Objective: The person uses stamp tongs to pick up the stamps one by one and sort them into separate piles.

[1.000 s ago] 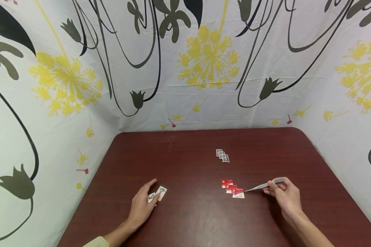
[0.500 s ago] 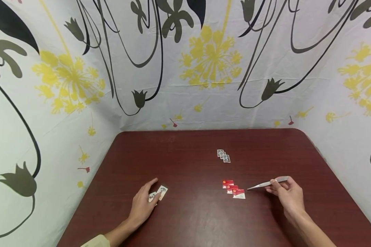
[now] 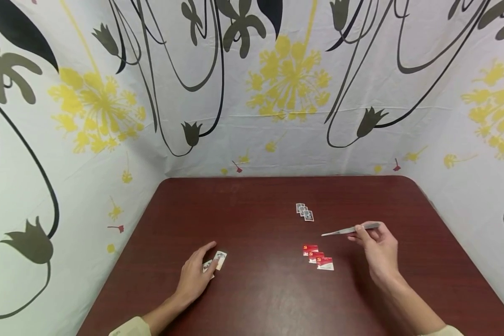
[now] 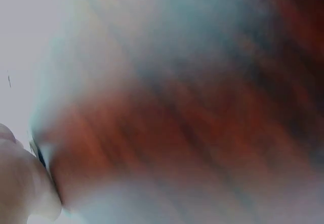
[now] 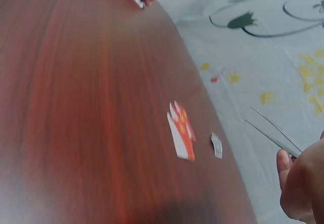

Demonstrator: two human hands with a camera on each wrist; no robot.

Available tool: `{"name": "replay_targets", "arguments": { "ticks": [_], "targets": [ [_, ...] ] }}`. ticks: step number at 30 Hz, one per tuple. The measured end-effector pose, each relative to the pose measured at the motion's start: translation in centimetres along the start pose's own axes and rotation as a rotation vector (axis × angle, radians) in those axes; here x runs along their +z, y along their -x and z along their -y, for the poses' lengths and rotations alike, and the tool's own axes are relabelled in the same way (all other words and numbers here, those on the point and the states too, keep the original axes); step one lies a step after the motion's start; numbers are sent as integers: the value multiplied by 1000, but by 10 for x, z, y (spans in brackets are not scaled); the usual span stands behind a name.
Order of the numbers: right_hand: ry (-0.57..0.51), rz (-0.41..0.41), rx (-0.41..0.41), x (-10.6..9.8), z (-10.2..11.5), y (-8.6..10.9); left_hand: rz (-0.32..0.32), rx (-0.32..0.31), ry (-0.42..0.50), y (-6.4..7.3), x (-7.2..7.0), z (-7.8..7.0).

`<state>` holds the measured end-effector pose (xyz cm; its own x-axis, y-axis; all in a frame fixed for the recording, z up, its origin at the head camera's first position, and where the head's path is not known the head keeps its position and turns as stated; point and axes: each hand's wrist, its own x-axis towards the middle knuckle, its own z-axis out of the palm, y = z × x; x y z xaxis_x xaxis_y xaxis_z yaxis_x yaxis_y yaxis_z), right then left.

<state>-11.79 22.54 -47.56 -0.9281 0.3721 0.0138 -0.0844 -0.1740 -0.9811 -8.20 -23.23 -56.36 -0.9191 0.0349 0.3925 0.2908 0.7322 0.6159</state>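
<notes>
Fingers [image 3: 362,234] of the right hand [image 3: 378,252] are clamped on tweezers [image 3: 340,231], whose tips stand apart and point leftward. From the head view they appear between three red cards [image 3: 325,264] and three grey cards [image 3: 308,216], each set overlapping in a stepped row on the bench [image 3: 260,298] – red nearer the person, grey farther off. The left hand [image 3: 193,275] lays its thumb across two pale cards [image 3: 221,257], index finger extended; whether its fingers pinch or merely press them, I cannot tell.

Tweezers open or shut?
Open: in the right wrist view, the tweezers show two separated tips, with nothing between them.
</notes>
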Motion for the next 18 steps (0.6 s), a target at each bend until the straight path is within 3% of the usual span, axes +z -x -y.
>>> {"name": "replay_targets", "arguments": {
  "ticks": [8,18],
  "targets": [
    [85,144,-1,42,-3,6,43,22,9,-4,-10,0],
    [71,268,53,106,-15,11,133,47,63,1,-28,6]
  ]
}}
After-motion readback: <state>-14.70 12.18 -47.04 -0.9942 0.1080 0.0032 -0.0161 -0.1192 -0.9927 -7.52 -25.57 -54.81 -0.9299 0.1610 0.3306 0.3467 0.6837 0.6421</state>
